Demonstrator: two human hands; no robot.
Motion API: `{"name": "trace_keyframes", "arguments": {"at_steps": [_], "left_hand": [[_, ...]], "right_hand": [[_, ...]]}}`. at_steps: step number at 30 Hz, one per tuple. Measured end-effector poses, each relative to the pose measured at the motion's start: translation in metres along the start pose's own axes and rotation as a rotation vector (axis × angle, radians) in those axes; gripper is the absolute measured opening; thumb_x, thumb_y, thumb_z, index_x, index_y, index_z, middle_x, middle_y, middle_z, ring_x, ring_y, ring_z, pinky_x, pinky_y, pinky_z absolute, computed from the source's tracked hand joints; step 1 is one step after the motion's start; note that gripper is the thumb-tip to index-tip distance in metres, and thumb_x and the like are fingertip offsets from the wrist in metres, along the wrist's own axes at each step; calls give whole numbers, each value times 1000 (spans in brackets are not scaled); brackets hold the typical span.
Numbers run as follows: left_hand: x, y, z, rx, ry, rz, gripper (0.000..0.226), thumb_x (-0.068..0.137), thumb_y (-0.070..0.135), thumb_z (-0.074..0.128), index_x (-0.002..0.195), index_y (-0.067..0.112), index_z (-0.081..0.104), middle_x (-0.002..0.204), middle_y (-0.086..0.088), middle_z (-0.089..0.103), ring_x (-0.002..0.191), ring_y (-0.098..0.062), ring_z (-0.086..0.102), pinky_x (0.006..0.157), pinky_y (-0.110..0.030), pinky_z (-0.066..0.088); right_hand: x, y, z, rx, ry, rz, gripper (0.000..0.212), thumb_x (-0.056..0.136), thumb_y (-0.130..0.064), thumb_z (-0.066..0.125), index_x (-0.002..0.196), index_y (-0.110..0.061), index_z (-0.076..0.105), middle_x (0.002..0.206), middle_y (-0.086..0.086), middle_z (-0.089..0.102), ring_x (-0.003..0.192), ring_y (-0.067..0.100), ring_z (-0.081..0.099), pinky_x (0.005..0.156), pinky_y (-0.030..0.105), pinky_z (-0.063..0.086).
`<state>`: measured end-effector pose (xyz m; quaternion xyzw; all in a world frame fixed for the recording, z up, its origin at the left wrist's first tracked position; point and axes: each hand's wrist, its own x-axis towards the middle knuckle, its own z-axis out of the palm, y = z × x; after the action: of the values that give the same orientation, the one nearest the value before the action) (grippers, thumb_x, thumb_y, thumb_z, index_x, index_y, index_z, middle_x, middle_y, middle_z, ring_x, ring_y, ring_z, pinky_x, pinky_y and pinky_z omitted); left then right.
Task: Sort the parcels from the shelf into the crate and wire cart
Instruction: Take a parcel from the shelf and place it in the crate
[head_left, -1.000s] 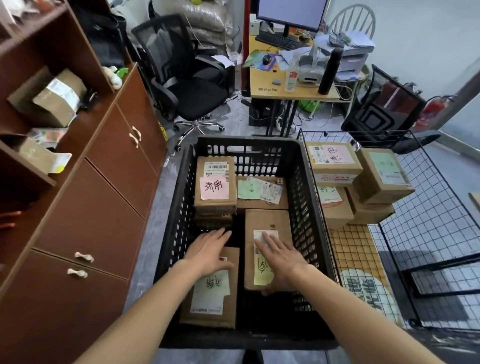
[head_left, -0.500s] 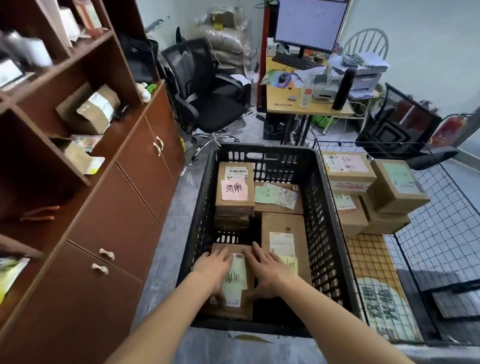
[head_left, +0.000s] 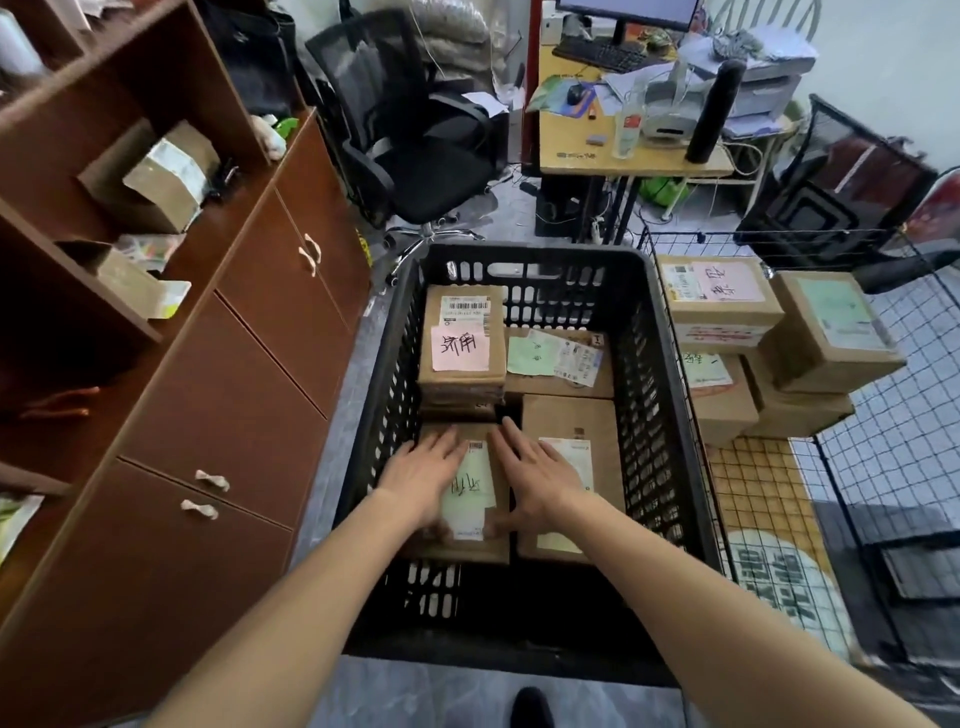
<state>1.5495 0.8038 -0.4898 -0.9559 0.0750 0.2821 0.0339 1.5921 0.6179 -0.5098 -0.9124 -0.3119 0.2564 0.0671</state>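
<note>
A black plastic crate (head_left: 654, 364) on the floor holds several brown parcels. My left hand (head_left: 423, 475) and my right hand (head_left: 537, 475) lie flat, fingers straight, on the near-left parcel (head_left: 475, 545), which carries a green handwritten note. Right beside it lies a long parcel (head_left: 569, 426). A stack topped by a parcel with a pink note (head_left: 462, 338) stands at the back left. The wire cart (head_left: 883, 467) to the right holds several parcels, one with a pink label (head_left: 717, 291). On the brown shelf (head_left: 67, 218) at left two parcels remain, one upper (head_left: 166, 179), one lower (head_left: 135, 283).
A black office chair (head_left: 410, 140) stands behind the crate. A cluttered desk (head_left: 634, 156) with a bottle, printer and keyboard is at the back right. Cabinet doors (head_left: 223, 395) close off the shelf's lower part. My shoe tip (head_left: 530, 709) shows near the crate's front.
My right hand has moved from the long right parcel onto the near-left one. Both hands now press on that parcel, which has slid toward the back of the crate.
</note>
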Motion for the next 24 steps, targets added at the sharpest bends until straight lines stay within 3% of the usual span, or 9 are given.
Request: {"name": "trace_keyframes", "arguments": {"at_steps": [4,7,9,12,14,19,24], "left_hand": [[9,-3,-14,-65,100,-27,114,75,50,84,162,20,16,168,-4,17,151,-25,26,121,-42,26],[5,-4,-15,-88,76,-3,106,82,53,78,162,22,15,170,-4,11,152,-26,22,121,-43,28],[-1,-4,-12,-98,38,32,115,78,62,76,163,21,9,171,-5,2,155,-28,13,124,-44,22],[-13,1,-2,-66,-64,50,143,65,71,81,162,15,-9,169,-9,-17,156,-31,-6,127,-49,10],[-17,4,6,33,-79,40,146,65,62,86,161,14,-12,166,-12,-23,156,-34,-9,127,-51,10],[-13,3,5,113,-28,17,129,77,26,87,161,12,-10,168,-13,-19,156,-36,-1,125,-47,18],[-12,3,6,118,-31,2,129,77,24,87,161,12,-10,168,-13,-18,156,-35,-2,125,-46,18]], "right_hand": [[3,12,-1,34,27,0,124,79,-67,72,163,-25,-10,169,2,-21,157,23,2,128,42,4],[0,11,1,10,43,-47,117,83,-67,68,163,-25,-7,169,4,-21,157,23,1,128,42,3],[-4,9,2,-20,52,-93,117,83,-71,64,163,-22,-6,168,6,-22,157,23,-5,128,42,0],[-10,8,9,-47,-26,-106,138,70,-81,68,161,-22,-16,164,7,-32,155,21,-19,128,44,-4],[-11,9,15,-91,-32,-95,147,63,-83,72,159,-24,-22,162,6,-37,155,23,-20,128,46,-3],[-11,8,21,-54,-11,-78,142,66,-84,69,158,-28,-24,161,1,-41,155,24,-20,127,50,-1],[-9,7,21,-23,-17,-70,142,67,-82,70,158,-29,-24,161,-1,-41,155,23,-20,127,51,1]]}}
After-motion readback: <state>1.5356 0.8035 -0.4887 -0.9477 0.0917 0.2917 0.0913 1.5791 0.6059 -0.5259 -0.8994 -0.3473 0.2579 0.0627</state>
